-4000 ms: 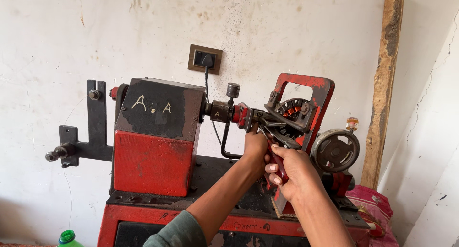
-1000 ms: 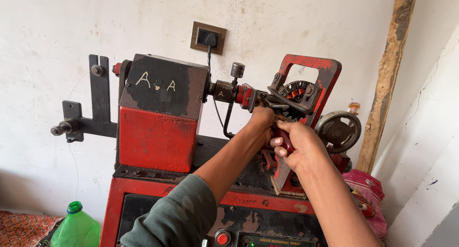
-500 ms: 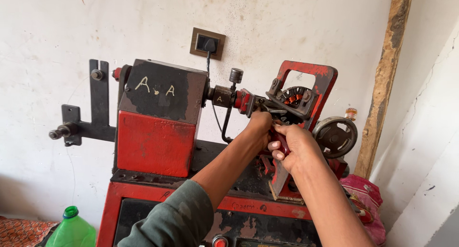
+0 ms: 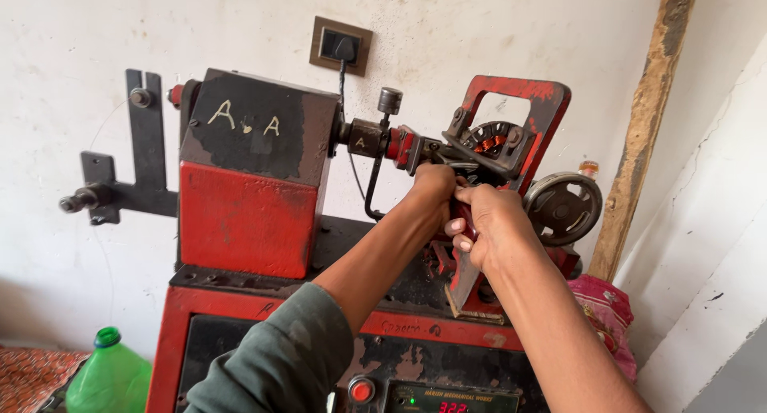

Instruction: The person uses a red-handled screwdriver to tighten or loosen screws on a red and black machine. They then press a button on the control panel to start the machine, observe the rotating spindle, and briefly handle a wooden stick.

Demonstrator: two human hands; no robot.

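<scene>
My right hand (image 4: 489, 225) is curled tight around a small red handle (image 4: 466, 220). My left hand (image 4: 434, 183) presses on the metal clamp (image 4: 479, 159) beside it, maybe to keep it steady. The round coil part (image 4: 489, 138) sits in the red frame (image 4: 531, 113). My hands hide the tool's tip.

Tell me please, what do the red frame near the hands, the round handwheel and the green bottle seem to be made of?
Red frame: probably steel, red paint chipped to dark metal at the edges. Handwheel: likely cast metal, bare grey, dull sheen on the rim. Green bottle: apparently plastic, translucent and glossy, with a matching screw cap.
</scene>
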